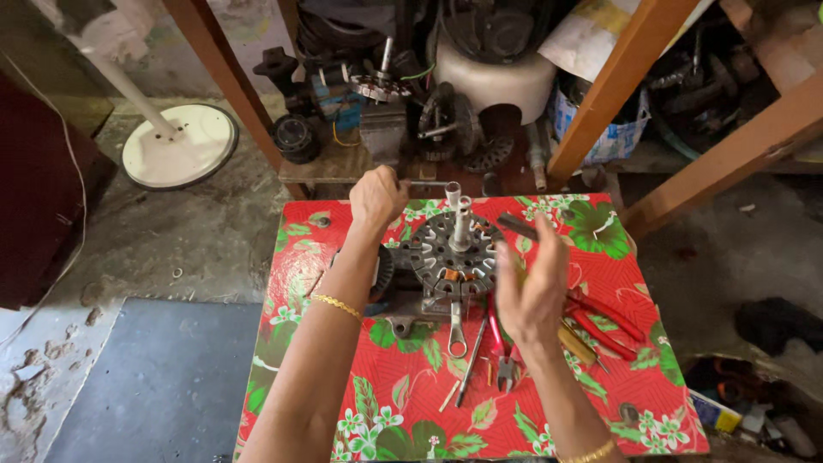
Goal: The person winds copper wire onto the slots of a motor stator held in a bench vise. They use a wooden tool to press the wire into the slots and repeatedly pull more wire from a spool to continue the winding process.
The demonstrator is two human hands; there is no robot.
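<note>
One fan motor [453, 253] sat at the bench's [600, 377] twelve o'clock end, its single shaft upright. My left hand [378, 197] was closed on a thin rod [426, 183] at the far edge. My right hand [531, 287] hung open, empty, at three o'clock. One spanner [457, 330] and two red-handled pliers [600, 319] lay nearby; the near edge stayed bare.

Red tablecloth [411, 386] (green-leaf floral print).
</note>
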